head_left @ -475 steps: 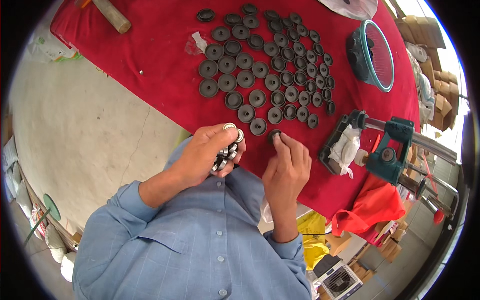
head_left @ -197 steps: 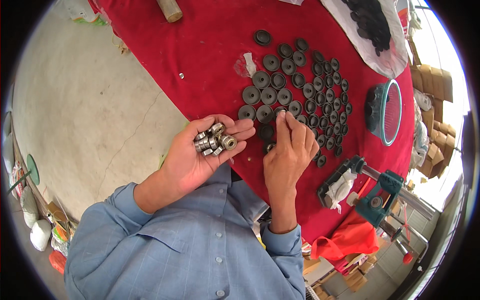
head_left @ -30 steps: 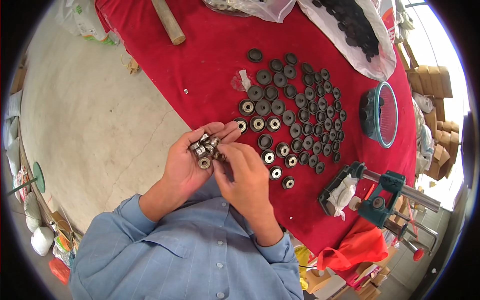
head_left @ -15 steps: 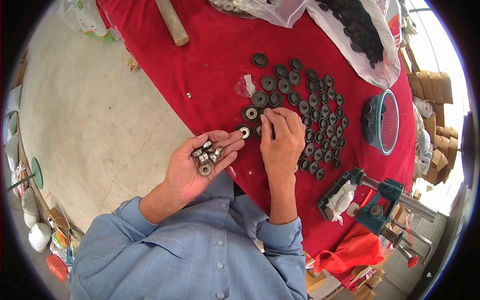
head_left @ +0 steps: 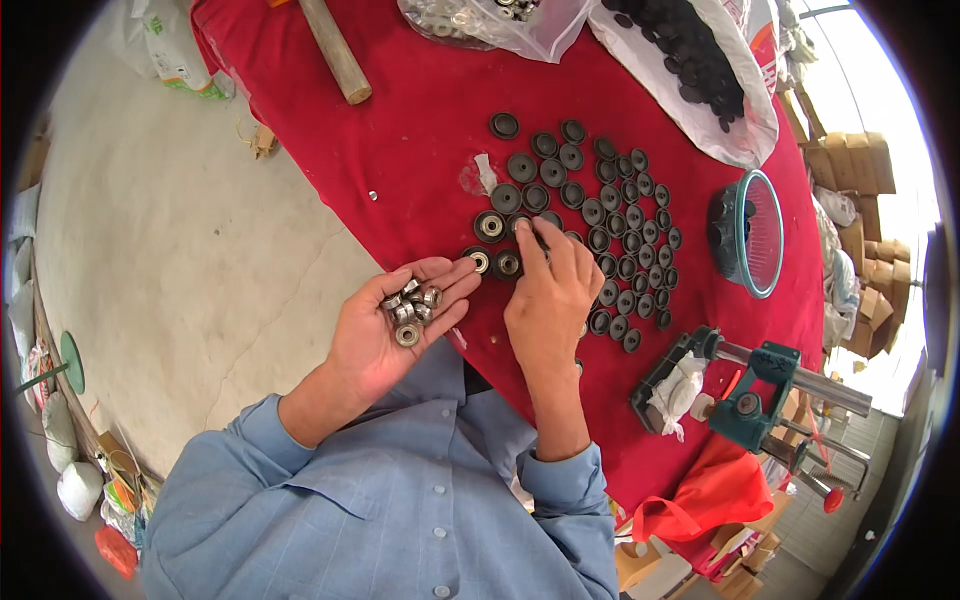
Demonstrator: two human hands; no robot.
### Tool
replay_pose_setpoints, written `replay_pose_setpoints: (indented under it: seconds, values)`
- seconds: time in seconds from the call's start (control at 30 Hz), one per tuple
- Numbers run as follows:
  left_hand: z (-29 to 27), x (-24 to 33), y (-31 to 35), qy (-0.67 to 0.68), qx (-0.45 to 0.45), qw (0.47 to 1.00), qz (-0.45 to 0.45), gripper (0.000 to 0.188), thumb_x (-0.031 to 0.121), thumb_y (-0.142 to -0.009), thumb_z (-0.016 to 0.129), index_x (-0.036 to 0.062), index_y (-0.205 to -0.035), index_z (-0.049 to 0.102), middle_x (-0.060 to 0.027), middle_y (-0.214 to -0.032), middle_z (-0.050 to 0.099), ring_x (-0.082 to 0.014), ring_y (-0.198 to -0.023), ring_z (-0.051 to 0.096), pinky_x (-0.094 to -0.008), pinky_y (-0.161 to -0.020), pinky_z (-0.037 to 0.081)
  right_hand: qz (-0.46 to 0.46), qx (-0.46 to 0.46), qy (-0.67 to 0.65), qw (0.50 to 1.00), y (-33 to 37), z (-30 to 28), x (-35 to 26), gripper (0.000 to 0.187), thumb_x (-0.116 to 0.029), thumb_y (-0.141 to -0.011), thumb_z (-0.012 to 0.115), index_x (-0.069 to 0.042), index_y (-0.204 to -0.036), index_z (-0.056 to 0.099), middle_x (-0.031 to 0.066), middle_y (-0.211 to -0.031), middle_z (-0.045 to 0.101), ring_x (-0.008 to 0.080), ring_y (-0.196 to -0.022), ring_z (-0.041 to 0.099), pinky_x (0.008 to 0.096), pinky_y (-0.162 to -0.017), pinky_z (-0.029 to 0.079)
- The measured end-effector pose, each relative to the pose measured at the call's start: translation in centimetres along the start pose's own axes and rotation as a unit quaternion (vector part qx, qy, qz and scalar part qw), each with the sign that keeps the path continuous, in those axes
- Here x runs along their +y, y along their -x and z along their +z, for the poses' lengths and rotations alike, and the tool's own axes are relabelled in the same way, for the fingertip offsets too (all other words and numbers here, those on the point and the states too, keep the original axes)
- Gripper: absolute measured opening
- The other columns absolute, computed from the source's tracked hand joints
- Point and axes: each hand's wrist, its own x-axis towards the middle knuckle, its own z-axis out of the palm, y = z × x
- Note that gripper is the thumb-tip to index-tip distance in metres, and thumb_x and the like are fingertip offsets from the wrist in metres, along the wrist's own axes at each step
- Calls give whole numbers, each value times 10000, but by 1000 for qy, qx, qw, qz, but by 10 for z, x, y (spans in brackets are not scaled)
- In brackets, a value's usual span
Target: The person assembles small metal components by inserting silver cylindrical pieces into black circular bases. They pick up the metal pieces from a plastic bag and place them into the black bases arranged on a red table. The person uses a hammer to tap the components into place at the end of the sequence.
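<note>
Red-covered table (head_left: 420, 150), 12 to 4 o'clock. Left hand (head_left: 376, 325), 9 o'clock: uncurled, palm up. Right hand (head_left: 552, 300), 3 o'clock: fingertips at black discs (head_left: 598, 240), grip cannot be told. Steel bearings (head_left: 408, 313) on left palm, others on discs.

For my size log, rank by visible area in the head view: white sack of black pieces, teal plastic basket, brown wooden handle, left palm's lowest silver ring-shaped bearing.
1. White sack
2. Teal basket
3. Wooden handle
4. Silver bearing
</note>
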Motion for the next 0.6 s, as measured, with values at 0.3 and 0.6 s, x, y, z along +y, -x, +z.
replay_pose_setpoints:
  seconds: [0.3, 0.6]
  values:
    - [8, -12, 3, -81, 19, 997, 4, 513, 218, -1076, 391, -66, -1483, 520, -238, -1548, 553, -368, -1444, 530, -482, -1227, 431, -66, -110, -253, 959, 28, -33, -40, 364, -1, -844, 765, -33, -1205, 728, 89, -1209, 697, 295, -1017, 669, 421, -865, 508]
    - [6, -19, -3, -90, 13, 995, -37, 509, 235, -1091, 395, -55, -1487, 529, -232, -1524, 574, -325, -1392, 581, -454, -1171, 483, -37, -114, -309, 943, 29, -32, -30, 300, 15, -829, 771, -25, -1119, 705, 106, -1140, 707, 310, -970, 679, 415, -802, 548]
